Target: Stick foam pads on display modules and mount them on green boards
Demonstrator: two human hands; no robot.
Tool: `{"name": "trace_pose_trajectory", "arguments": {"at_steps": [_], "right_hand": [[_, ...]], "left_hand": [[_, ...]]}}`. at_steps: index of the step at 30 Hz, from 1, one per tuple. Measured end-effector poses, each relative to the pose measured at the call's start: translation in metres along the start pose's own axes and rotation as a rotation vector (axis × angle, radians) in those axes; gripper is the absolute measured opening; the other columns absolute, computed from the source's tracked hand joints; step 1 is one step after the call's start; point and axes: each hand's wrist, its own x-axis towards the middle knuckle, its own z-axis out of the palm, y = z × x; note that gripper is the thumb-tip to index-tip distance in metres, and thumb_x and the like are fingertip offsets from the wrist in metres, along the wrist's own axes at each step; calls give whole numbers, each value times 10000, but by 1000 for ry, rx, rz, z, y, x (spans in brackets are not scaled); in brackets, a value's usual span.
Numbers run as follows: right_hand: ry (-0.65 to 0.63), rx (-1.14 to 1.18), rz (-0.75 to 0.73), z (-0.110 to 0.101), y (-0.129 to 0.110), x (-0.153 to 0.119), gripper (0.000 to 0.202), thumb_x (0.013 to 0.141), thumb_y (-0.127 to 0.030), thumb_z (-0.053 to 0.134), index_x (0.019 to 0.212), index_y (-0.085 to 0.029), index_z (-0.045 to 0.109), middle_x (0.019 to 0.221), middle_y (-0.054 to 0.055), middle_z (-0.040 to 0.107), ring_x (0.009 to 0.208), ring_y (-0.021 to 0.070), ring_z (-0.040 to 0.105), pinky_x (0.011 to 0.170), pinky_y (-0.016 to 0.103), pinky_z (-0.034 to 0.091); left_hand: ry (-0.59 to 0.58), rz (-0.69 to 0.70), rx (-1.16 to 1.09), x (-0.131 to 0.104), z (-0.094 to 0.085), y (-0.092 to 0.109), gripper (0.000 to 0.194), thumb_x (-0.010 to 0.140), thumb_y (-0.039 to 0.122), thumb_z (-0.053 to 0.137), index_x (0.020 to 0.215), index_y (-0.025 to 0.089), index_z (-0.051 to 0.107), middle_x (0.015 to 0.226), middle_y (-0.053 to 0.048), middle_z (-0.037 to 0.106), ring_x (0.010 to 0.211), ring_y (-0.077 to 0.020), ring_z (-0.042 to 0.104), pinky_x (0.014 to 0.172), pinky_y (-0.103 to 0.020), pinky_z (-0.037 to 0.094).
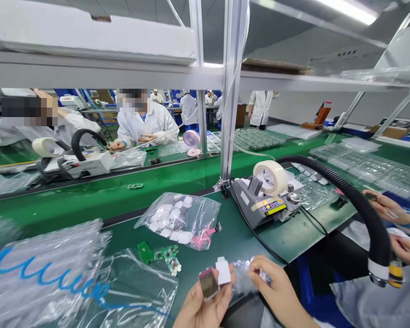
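Note:
Low in the middle, my left hand (208,303) is closed around a small square display module (208,284) with a dark face, along with a white tabbed piece (222,270). To its right is my right hand (276,289), thumb and fingertips pinched together; whatever they hold, if anything, is hidden. Clear crinkled plastic (241,275) lies between the hands, beside the right fingertips. Green circuit boards (167,256) rest on the bench to the left. Behind them sits a clear bag of white pieces (172,216), with pink pieces (204,238) at its corner.
A grey device (259,205) carrying a tape roll (269,177) stands right of the bag. A black flexible hose (358,205) arches to the right, near a co-worker's hands (392,214). Stacked clear plastic (44,273) and a coiled blue cord (51,278) cover the left. A metal post (229,91) rises behind.

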Motion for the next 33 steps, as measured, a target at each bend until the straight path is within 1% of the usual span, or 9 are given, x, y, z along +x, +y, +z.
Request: {"name": "trace_pose_trajectory", "arguments": {"at_steps": [3,5,9,14,18,21,25,29,33], "right_hand": [[-59,75,111,-2,15,6,177,701,-332,660,586,-218,587,660,25,537,759,231,486,792,406,374],[-79,178,163,-3,14,9,142,693,-354,672,662,-221,633,756,45,562,829,245,490,849,430,357],[-216,530,237,-4,-12,11,326,797,-492,531,954,-231,648,928,73,621,897,229,554,837,396,415],[-415,935,316,11,-35,8,462,721,-562,590,958,-174,669,922,92,636,841,213,590,769,351,461],[-419,1163,339,22,-39,6,386,625,-496,698,877,-205,663,930,49,618,821,176,582,785,307,461],[-353,1273,342,22,-38,9,290,676,-492,644,811,-235,634,801,4,584,752,143,569,733,278,477],[-203,1279,293,11,-32,20,259,783,-493,572,907,-269,611,764,-28,553,704,103,551,750,254,482],[-119,1148,168,-6,-36,28,367,665,-340,765,984,-256,604,838,-12,612,743,112,575,730,232,479],[-230,662,-248,-23,-51,33,252,724,-203,723,960,-256,651,913,29,653,842,157,588,752,280,475]], "left_hand": [[-74,-26,-30,-4,12,-3,243,747,295,653,924,143,722,1139,-121,661,1117,-245,570,989,-286,396],[-102,-40,-30,-6,19,-7,257,749,297,652,928,126,718,1125,-136,666,1102,-254,579,963,-282,416],[-145,-27,-44,-8,30,-10,247,757,281,644,934,123,713,1115,-113,676,1086,-257,589,947,-281,431],[-176,-51,-94,-7,34,-11,271,774,259,625,992,110,689,1066,-93,699,1059,-229,605,945,-266,430],[-201,-50,-117,-8,31,-14,256,796,252,600,997,117,683,1057,-80,703,1054,-220,608,968,-289,417],[-204,-100,-96,-9,29,-15,285,812,279,576,1030,115,659,1129,-103,668,1135,-265,552,947,-340,435],[-173,-206,-98,-11,26,-15,307,807,316,578,1034,119,639,1255,-131,582,1164,-280,524,886,-383,474],[-148,-274,-171,-13,25,-16,315,824,324,555,1028,93,621,1088,-104,672,1022,-226,612,842,-411,511],[-90,-330,-229,-13,25,-20,370,803,349,585,1008,42,610,840,-68,708,815,-173,666,762,-398,552]]}}
